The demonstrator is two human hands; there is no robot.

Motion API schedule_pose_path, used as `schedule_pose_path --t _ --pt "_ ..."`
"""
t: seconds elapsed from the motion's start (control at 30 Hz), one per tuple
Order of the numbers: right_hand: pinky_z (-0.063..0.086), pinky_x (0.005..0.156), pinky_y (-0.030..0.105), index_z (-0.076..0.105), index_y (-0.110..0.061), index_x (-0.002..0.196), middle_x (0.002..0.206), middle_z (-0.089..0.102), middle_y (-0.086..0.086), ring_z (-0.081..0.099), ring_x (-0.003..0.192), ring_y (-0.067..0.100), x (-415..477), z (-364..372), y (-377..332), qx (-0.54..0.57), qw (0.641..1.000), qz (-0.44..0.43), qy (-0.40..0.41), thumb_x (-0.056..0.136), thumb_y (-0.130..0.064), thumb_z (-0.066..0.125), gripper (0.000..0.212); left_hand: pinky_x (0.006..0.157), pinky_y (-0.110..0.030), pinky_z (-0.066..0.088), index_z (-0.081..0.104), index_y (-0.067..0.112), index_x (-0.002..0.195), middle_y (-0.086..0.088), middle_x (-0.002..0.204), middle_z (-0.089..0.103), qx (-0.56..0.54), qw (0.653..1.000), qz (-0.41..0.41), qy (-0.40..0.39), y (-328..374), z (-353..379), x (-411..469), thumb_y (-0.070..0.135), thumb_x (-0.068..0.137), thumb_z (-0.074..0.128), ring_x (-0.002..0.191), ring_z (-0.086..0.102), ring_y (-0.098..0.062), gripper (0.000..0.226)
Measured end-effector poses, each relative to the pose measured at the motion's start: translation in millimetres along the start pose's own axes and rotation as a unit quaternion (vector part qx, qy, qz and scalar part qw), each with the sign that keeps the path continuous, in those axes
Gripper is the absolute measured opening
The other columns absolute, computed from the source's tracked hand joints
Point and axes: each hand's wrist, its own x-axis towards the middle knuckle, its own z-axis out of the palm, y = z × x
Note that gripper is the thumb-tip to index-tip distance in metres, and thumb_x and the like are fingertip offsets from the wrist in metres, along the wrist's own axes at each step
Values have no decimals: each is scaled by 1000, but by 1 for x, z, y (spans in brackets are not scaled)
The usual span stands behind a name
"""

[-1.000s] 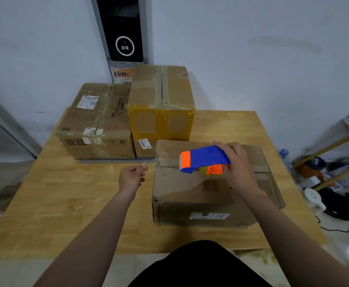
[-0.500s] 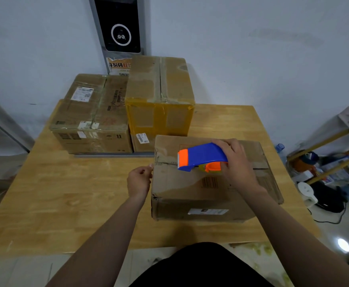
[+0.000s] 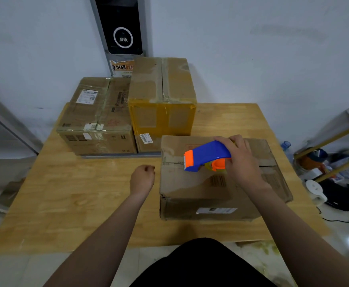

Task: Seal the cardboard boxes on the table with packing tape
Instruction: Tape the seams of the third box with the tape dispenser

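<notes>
Your right hand (image 3: 242,164) is gripping the tape dispenser (image 3: 208,155) over the box (image 3: 190,189) | left hand (image 3: 142,179) is hanging clenched, empty | box is looking light, dented: brace its top beside the seam (image 3: 173,162)

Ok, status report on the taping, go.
Right hand grips tape dispenser, at near box top seam. Left hand curled beside box, nothing seen in it. Other boxes behind, none on the seam.

Right hand (image 3: 242,164) probably hides most of the tape roll (image 3: 208,166).
</notes>
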Motion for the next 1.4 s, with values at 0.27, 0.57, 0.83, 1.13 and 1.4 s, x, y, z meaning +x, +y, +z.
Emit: schedule_pose_path --t 0.27,0.57,0.83,1.13,1.4 --pt "54 63 41 44 -42 141 125 39 -3 41 116 22 4 2 4 -5 1000 -3 1 82 1 57 74 78 -37 45 67 8 114 -11 106 67 18 997 -27 -70 61 20 -18 61 106 18 98 63 -28 73" --pt "47 67 33 44 -38 145 127 40 0 40 118 21 9 1 18 30 999 -34 -17 85 -2 59 71 80 -35 40 55 16 97 1 79 51 -23 995 -61 -79 59 23 -16 56 108 20 85 52 -20 55" --pt "51 84 40 36 -47 150 120 44 -6 52 108 18 14 -1 49 121 990 -56 -56 83 -1 61 85 92 -38 44 63 5 131 -18 131 63 -16 995 -71 -63 60 26 -13 60 107 22 121 58 -34 73" --pt "52 71 38 37 -47 150 112 44 -7 48 102 15 29 -20 69 104 984 -132 -54 81 -6 71 87 106 -42 39 57 -2 139 -24 146 53 4 995 -85 -50 68 22 -18 61 106 23 134 49 -39 78" --pt "53 83 46 46 -42 147 117 50 -4 55 109 22 22 -62 154 112 987 -111 21 74 6 66 90 109 -42 37 49 -4 145 -25 153 45 17 993 -108 -46 80 23 -24 60 107 23 138 45 -40 79"
